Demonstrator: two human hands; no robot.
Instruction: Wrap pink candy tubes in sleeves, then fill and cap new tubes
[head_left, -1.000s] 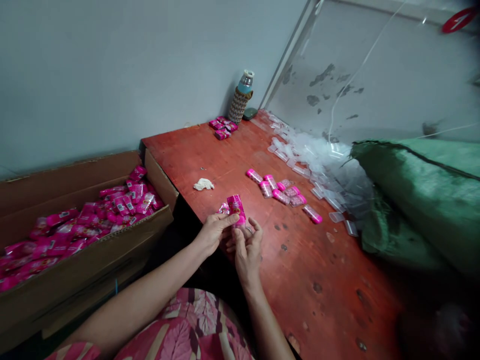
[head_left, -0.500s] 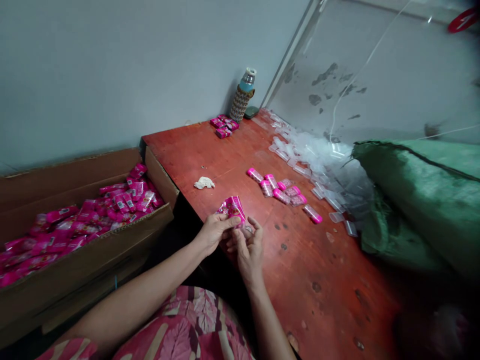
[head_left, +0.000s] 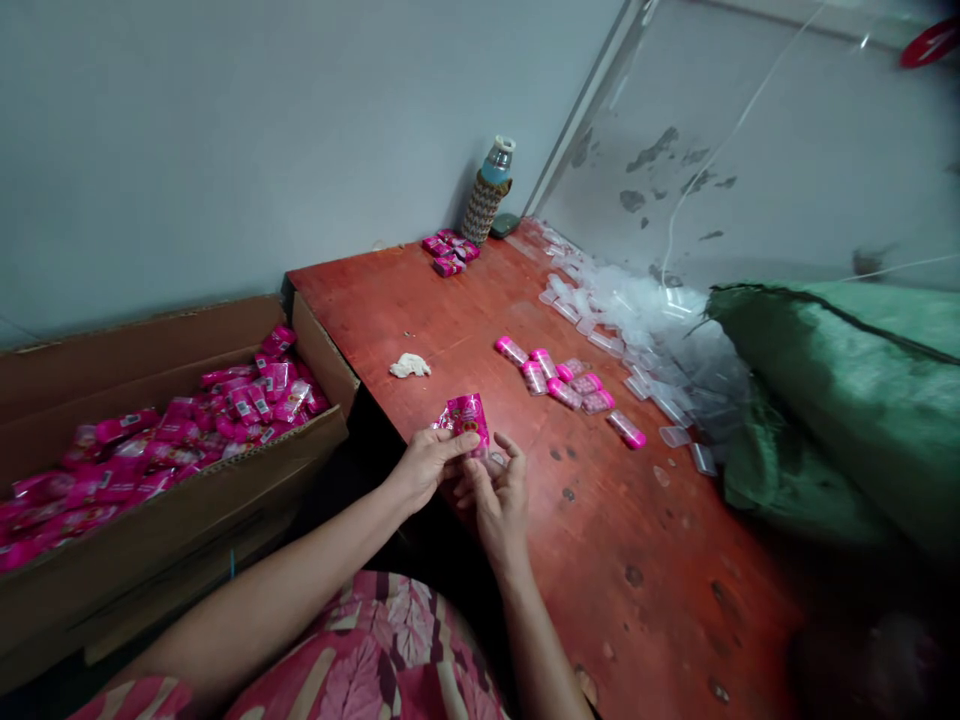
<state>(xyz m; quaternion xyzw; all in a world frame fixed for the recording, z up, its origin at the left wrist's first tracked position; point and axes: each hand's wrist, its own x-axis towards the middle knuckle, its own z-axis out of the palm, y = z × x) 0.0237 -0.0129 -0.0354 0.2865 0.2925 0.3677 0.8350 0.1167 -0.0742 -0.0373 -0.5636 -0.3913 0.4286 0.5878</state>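
Over the near-left edge of the red table I hold a shiny pink printed wrapper [head_left: 468,410]. My left hand [head_left: 429,462] pinches it from the left, thumb lying across its front. At the wrapper's lower end, my right hand [head_left: 496,495] is closed with thumb and fingers together, its index finger curved upward. A small clear, shiny bit shows between the right fingers; what it belongs to is hidden. Beyond my hands lie several clear tubes with pink caps [head_left: 564,393], filled with small pinkish pieces. A crumpled white scrap [head_left: 410,366] rests left of them.
An open cardboard box [head_left: 319,350] with many pink packs [head_left: 176,425] stands left of the red table [head_left: 637,520]. Clear empty tubes [head_left: 637,340] are heaped by a green sack [head_left: 832,400]. A bottle in a woven cover [head_left: 480,208] and several pink packs [head_left: 449,265] stand at the back.
The pink wrapper has turned slightly and stands a little more upright between my fingers. Both hands stay in nearly the same place.
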